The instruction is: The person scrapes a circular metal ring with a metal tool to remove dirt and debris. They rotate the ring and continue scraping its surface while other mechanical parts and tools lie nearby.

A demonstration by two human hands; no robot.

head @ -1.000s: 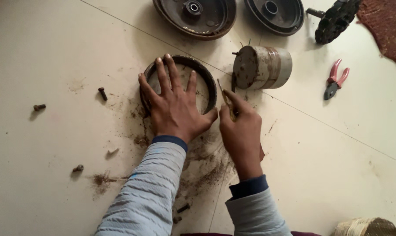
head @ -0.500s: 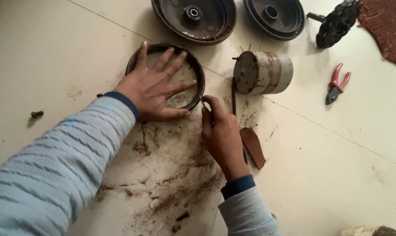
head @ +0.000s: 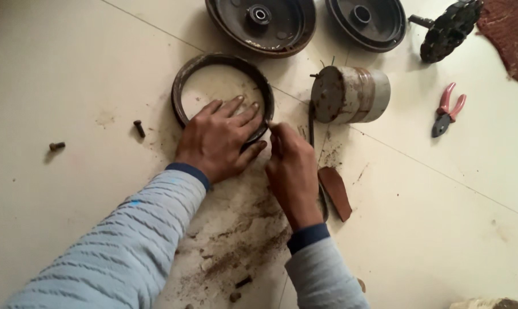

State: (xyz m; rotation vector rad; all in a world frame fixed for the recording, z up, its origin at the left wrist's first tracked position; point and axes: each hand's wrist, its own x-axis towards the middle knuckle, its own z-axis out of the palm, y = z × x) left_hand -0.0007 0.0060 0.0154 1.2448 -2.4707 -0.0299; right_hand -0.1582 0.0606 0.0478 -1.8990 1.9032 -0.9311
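No packages, labels, signs or screens appear anywhere in this view of the pale tiled floor (head: 70, 68).

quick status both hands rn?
Left hand: open, flat, pressing on the metal ring.
Right hand: closed, fingertips pinched at the ring's edge; what it holds cannot be told.

cylinder (head: 350, 94) right of ring (head: 184, 80); pliers (head: 447, 111) farther right

Ring (head: 182, 86): rusty matt metal. Floor tiles (head: 70, 68): glossy, smooth, w/ gritty dirt. Pliers (head: 447, 111): pink plastic grips. Sleeves (head: 127, 252): knit cloth.
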